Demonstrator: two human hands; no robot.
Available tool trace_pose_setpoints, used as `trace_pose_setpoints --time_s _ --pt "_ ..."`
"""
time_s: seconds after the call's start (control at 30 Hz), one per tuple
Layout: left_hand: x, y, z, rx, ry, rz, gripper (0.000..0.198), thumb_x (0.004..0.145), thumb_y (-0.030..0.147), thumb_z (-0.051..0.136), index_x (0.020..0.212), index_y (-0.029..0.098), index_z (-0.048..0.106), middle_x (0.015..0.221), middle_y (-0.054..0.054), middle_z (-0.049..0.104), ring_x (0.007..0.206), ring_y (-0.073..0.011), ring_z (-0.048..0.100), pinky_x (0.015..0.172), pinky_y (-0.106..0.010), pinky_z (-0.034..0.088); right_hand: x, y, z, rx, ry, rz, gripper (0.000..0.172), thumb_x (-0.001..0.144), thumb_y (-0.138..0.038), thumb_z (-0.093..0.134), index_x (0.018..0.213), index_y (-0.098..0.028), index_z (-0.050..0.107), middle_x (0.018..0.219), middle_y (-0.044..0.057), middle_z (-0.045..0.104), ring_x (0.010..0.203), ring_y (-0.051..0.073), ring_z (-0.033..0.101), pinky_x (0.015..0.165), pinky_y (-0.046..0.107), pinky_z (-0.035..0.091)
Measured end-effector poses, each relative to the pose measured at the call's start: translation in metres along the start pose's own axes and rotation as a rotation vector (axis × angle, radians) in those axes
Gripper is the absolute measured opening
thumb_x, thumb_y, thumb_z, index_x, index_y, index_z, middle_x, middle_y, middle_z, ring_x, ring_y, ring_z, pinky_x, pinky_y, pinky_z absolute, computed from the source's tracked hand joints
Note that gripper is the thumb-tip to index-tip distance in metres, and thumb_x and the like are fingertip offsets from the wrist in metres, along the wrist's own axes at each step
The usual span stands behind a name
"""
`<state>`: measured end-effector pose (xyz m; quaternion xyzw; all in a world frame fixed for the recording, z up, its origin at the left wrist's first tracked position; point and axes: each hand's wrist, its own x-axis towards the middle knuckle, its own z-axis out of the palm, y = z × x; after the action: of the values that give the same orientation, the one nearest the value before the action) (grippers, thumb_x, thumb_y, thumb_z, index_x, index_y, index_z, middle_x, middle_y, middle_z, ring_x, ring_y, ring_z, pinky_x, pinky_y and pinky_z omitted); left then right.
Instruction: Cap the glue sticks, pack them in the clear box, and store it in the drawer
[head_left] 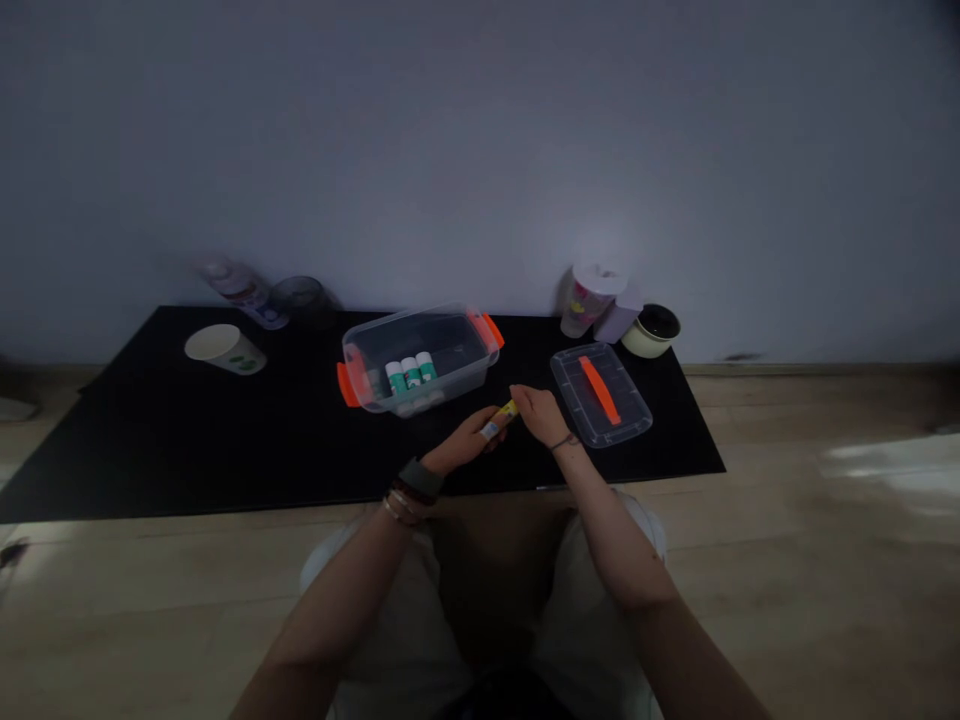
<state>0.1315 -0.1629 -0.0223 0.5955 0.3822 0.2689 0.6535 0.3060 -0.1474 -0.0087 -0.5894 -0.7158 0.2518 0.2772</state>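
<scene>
I see the left hand [466, 440] grasping the white part of a small yellow-and-white tube [498, 423], right hand [538, 414] pinching its yellow end. Tube is over the table [225, 450], between clear box [466, 380] and lid [634, 400]. Box has three white-capped, green-labelled tubes [411, 375]. Lettering too small and dim for me. Cup [234, 355]: green marks. Tumbler [583, 306]: pink-and-yellow print.

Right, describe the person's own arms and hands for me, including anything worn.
The left arm and right arm show bare forearms, no sleeves. The left grip and right grip are ungloved. The left wrist has a wide grey band, with darker bands and pale bracelets nearer the elbow; the right, a thin dark band.
</scene>
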Motion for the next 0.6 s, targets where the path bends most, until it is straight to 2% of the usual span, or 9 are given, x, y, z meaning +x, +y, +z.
trace_pose_setpoints --time_s 0.07,0.17,0.27,0.37,0.47,0.6 --pt "-0.001 0.0 0.0 0.115 0.048 0.05 0.047 0.09 0.063 0.049 0.088 0.017 0.056 0.073 0.0 0.054 0.06 -0.0103 0.046 0.057 -0.024 0.038 0.001 0.0 0.002 -0.087 -0.014 0.014 0.04 0.102 -0.035 0.038 0.071 -0.02 0.059 0.063 0.002 0.058 0.059 0.013 0.053 0.059 0.027 0.027" --pt "-0.001 0.001 0.001 0.313 0.149 0.119 0.034 0.092 0.05 0.051 0.099 0.018 0.059 0.083 -0.003 0.063 0.074 -0.0163 0.056 0.07 -0.028 0.044 0.001 0.0 0.005 -0.194 -0.026 0.07 0.038 0.103 -0.034 0.04 0.078 -0.021 0.067 0.072 0.005 0.067 0.064 0.015 0.06 0.059 0.026 0.029" --pt "-0.002 0.003 0.005 0.542 0.207 0.109 0.024 0.094 0.037 0.049 0.108 0.02 0.058 0.093 -0.007 0.067 0.085 -0.0219 0.063 0.078 -0.032 0.045 0.001 -0.001 0.008 -0.254 -0.018 0.137 0.037 0.103 -0.035 0.041 0.085 -0.021 0.071 0.077 0.007 0.071 0.069 0.017 0.064 0.059 0.026 0.032" --pt "-0.003 0.006 0.01 0.764 0.247 0.067 0.023 0.096 0.033 0.047 0.113 0.021 0.057 0.104 -0.01 0.069 0.097 -0.0254 0.065 0.082 -0.033 0.046 0.0 -0.002 0.009 -0.256 -0.001 0.171 0.038 0.103 -0.036 0.041 0.087 -0.02 0.073 0.077 0.01 0.072 0.071 0.019 0.066 0.06 0.027 0.034" --pt "-0.006 0.007 0.014 0.881 0.27 0.057 0.027 0.097 0.033 0.046 0.121 0.022 0.055 0.117 -0.013 0.067 0.106 -0.0268 0.064 0.083 -0.032 0.046 0.0 -0.002 0.01 -0.226 0.0 0.199 0.04 0.103 -0.037 0.041 0.086 -0.02 0.073 0.078 0.012 0.072 0.072 0.02 0.067 0.061 0.028 0.037" --pt "-0.007 0.008 0.018 0.989 0.289 0.062 0.027 0.098 0.031 0.045 0.122 0.022 0.055 0.115 -0.012 0.067 0.107 -0.026 0.063 0.08 -0.03 0.045 0.0 0.001 0.012 -0.214 -0.014 0.285 0.041 0.103 -0.037 0.039 0.087 -0.019 0.073 0.083 0.013 0.072 0.073 0.021 0.067 0.064 0.028 0.04"
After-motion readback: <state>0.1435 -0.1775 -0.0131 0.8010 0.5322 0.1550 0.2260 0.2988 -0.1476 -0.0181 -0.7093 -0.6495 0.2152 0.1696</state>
